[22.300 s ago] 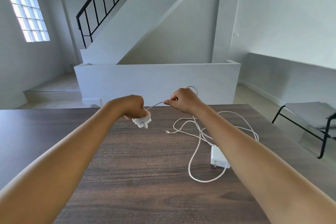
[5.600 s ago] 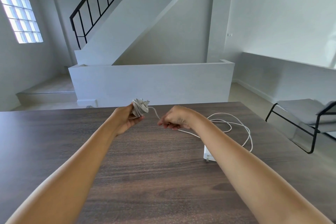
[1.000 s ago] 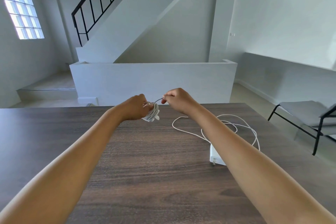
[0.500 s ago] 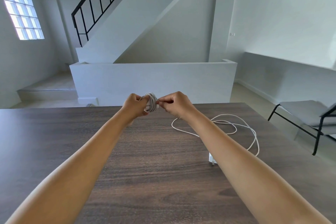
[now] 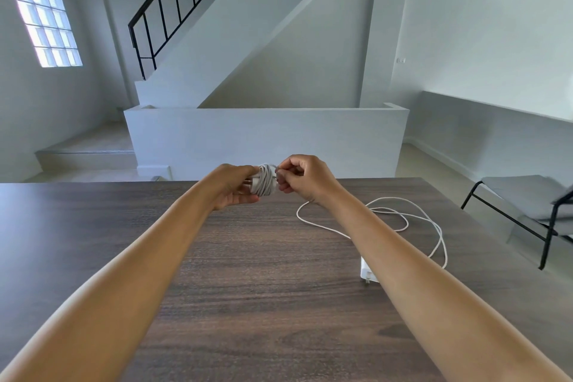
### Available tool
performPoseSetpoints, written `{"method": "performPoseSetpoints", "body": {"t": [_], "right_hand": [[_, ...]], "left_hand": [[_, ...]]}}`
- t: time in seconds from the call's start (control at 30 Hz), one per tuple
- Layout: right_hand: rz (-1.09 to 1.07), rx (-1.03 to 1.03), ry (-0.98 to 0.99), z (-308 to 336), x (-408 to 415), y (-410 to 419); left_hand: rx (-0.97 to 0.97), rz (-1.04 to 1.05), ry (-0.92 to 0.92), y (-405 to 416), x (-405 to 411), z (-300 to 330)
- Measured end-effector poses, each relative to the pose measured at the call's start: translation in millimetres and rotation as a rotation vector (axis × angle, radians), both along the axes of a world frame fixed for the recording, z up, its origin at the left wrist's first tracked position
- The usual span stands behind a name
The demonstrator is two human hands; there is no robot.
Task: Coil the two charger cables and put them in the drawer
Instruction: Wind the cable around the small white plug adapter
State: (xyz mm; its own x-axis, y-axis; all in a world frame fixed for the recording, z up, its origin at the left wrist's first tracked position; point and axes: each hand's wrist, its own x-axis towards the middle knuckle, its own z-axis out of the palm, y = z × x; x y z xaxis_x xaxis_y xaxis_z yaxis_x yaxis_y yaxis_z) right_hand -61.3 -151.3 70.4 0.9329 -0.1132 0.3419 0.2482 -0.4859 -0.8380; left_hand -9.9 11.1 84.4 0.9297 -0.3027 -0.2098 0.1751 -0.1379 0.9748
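Over on the far left, a glass-block window (image 5: 45, 22) glows in the wall, and a staircase with a black railing (image 5: 173, 0) climbs up behind a low white wall (image 5: 263, 136). Down at the dark wood table (image 5: 93, 226), both bare arms reach out over the top. The left hand (image 5: 232, 186) is curled around a white bundle, fingers wrapped underneath and thumb on top, gripping the coiled cable (image 5: 266, 180) up off the table near its far edge. That cable is wound in tight turns around what looks like a small plug body, though most of it is hidden by the wraps. Right beside it, touching the bundle, the right hand (image 5: 305, 178) is closed small, fingertips pinched at the coil's right side, seemingly on the loose end of the cable; the end itself is too small to make out. Further right, the second cable (image 5: 406, 220) lies loose on the table in wide, sprawling loops, well apart from the hands. Its white charger block (image 5: 367, 270) sits flat on the wood, closer to the near side and partly hidden behind the right forearm. Off past the table's right edge stands a grey chair (image 5: 527, 205) with black legs on the pale floor.
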Motion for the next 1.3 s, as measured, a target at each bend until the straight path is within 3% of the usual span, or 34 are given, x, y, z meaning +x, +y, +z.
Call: {"method": "performPoseSetpoints", "body": {"t": [0.27, 0.57, 0.67, 0.8, 0.97, 1.03, 1.23, 1.3], "right_hand": [[0.03, -0.153, -0.078, 2, -2, -3], [0.14, -0.736, -0.188, 13, 2, -3], [0.148, -0.816, -0.203, 12, 2, -3], [0.118, -0.731, -0.235, 14, 1, -3], [0.178, -0.304, -0.039, 15, -2, -6], [0.204, -0.221, 0.011, 16, -4, -9], [0.156, -0.486, -0.046, 29, -14, -5], [0.154, -0.441, -0.016, 29, -14, -6]], "left_hand": [[0.071, -0.044, 0.095, 4, 6, 4], [0.045, -0.179, 0.267, 11, 10, -5], [0.014, -0.2, 0.319, 12, 13, -9], [-0.044, -0.218, 0.376, 14, 15, -11], [-0.065, -0.213, 0.369, 16, 14, -9], [-0.047, -0.208, 0.351, 16, 14, -8], [-0.075, -0.204, 0.344, 15, 9, -8], [-0.073, -0.212, 0.332, 15, 7, -6]]}}
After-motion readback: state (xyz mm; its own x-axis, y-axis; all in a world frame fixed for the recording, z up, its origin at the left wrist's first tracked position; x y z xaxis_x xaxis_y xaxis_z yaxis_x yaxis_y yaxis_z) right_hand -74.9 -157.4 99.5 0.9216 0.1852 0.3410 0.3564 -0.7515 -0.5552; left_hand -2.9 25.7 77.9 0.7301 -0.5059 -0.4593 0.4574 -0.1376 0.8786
